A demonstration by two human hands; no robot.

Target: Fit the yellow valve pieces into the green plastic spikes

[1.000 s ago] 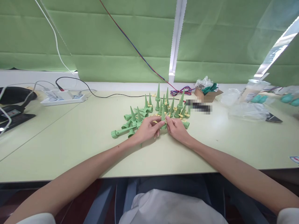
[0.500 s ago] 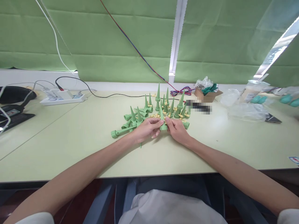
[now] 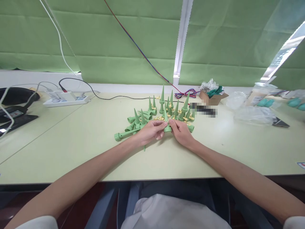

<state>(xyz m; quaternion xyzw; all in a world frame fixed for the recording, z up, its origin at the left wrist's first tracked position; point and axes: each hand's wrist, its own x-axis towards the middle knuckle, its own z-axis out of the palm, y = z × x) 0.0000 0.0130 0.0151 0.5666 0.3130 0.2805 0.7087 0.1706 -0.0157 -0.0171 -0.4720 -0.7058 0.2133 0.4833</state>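
Observation:
A cluster of green cone-shaped plastic spikes [image 3: 166,106] with small yellow parts stands and lies on the pale green table [image 3: 71,140]. Both my hands meet at its near edge. My left hand [image 3: 150,132] and my right hand [image 3: 179,132] pinch the same upright green cone [image 3: 166,124] between their fingertips. A thin green spike [image 3: 144,147] pokes out from under my left hand. A longer green tube piece [image 3: 122,135] lies to the left of my left hand.
A white power strip [image 3: 66,100] with cables sits at the back left, with dark devices [image 3: 14,111] at the far left edge. A small cardboard box [image 3: 213,95] and clear plastic bags [image 3: 252,111] lie at the back right. Green blinds hang behind the table.
Both hands keep their pinch on the green cone and have barely shifted; the cone sits a little more upright between the fingertips.

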